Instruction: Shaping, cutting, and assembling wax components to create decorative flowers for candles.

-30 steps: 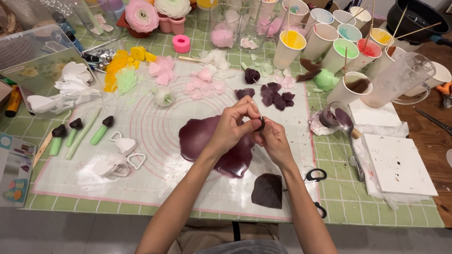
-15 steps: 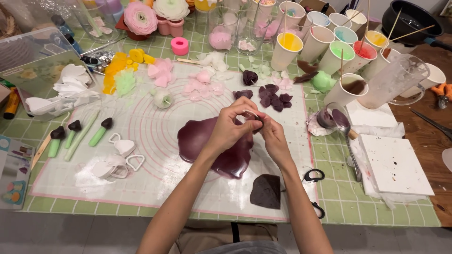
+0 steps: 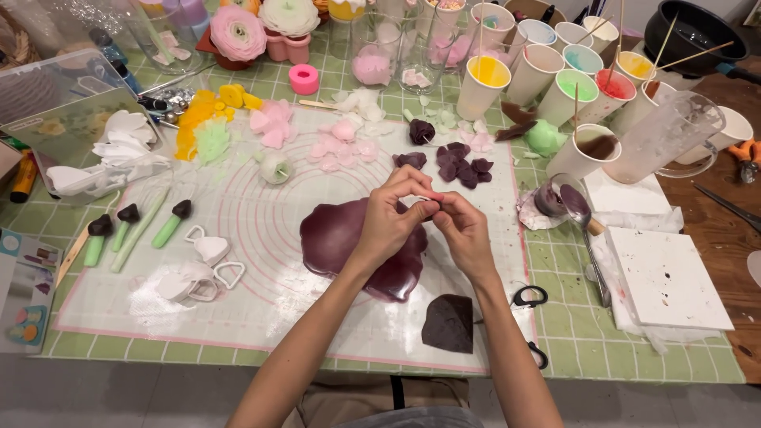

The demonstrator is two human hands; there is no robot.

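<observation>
Near the centre of the frame the left hand (image 3: pixel 390 215) and the right hand (image 3: pixel 462 230) meet, fingertips pressed together over a small dark purple piece of soft paste (image 3: pixel 426 208). Only a sliver of that piece shows between the thumbs and forefingers; the fingers of both hands close around it, so most of it is hidden and its shape cannot be told. It is held in the air, above the upper right edge of the flat rolled-out sheet of dark purple paste (image 3: pixel 349 246), which lies on the translucent white mat printed with pink circles (image 3: pixel 261 238).

Just above the hands, a cluster of small dark purple petals (image 3: pixel 462 162) rests on the mat, well apart from the fingers. Below the right wrist, toward the lower middle of the frame, lies a dark purple shield-shaped cutout (image 3: pixel 448 322), and beside it a pair of black-handled scissors (image 3: pixel 529 297). At the left of the mat sit white teardrop-shaped cutters (image 3: pixel 208 261) and green-handled shaping tools with dark tips (image 3: pixel 172 223). Along the upper right stand white paper cups holding coloured paint (image 3: pixel 555 75), and a white square block flecked with dark spots (image 3: pixel 666 277) lies at the right.
</observation>
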